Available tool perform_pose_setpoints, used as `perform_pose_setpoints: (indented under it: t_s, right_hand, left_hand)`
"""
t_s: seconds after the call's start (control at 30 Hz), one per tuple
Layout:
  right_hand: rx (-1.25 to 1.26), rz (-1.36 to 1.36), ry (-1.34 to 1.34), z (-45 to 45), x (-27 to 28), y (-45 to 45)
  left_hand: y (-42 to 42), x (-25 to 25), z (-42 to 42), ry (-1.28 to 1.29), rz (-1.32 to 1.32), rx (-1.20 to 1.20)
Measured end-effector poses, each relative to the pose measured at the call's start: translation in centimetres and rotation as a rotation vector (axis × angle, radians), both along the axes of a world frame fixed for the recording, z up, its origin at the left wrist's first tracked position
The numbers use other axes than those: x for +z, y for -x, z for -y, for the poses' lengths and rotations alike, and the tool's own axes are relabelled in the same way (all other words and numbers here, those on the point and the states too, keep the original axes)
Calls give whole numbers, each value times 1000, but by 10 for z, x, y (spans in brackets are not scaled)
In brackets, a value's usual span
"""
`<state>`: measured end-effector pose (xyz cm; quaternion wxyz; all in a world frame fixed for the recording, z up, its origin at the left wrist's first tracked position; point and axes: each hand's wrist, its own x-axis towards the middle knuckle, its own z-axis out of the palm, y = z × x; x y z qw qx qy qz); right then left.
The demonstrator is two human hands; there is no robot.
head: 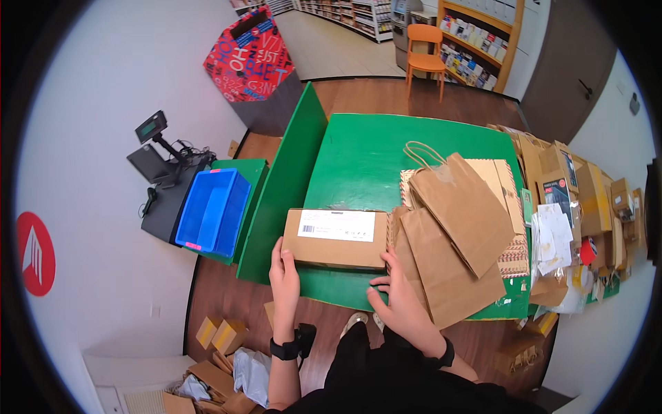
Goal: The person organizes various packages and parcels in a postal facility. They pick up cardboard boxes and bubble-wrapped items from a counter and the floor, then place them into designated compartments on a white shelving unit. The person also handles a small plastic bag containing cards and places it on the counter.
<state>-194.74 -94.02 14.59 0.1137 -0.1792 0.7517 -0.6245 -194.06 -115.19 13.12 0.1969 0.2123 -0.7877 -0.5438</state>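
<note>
A long brown cardboard box (336,253) with a white printed label (337,225) lies before me, over the near left part of the green table (382,137). My left hand (284,274) presses against its left end, fingers along the side. At the lower right corner, my right hand (395,295) touches the box with its upper fingers; the thumb is apart from it. The box is held between both hands, and I cannot tell whether its underside rests fully on the table. Just right of it, brown paper bags (460,212) overlap, partly covering airmail-edged envelopes (491,173).
A green upright panel (284,186) borders the table's left side. Beyond it stand a blue plastic bin (212,209) and a monitor (151,163). Parcels and packaging (595,196) crowd the right edge. Cardboard scraps (212,380) and small boxes (227,335) lie on the floor at lower left.
</note>
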Motion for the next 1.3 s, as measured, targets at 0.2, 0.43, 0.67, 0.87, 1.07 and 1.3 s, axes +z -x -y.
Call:
perform_pose_setpoints:
  t_s: [0.2, 0.43, 0.67, 0.87, 1.07, 1.3]
  right_hand:
    - [-114, 195, 36, 11, 9, -4]
    - [-503, -27, 292, 33, 15, -13]
    - [-614, -40, -238, 37, 15, -26]
    - [-609, -92, -475, 32, 13, -43]
    - [-705, -375, -519, 40, 43, -43]
    - [-457, -532, -607, 59, 57, -24]
  left_hand:
    - [4, 10, -2, -92, -141, -67]
    - [-14, 27, 10, -156, -383, -380]
    - [-16, -25, 29, -192, -317, -419]
    - [-4, -32, 32, -172, -210, -431]
    - [-3, -49, 37, -204, -290, -414]
    - [-5, -29, 31, -196, -258, -445]
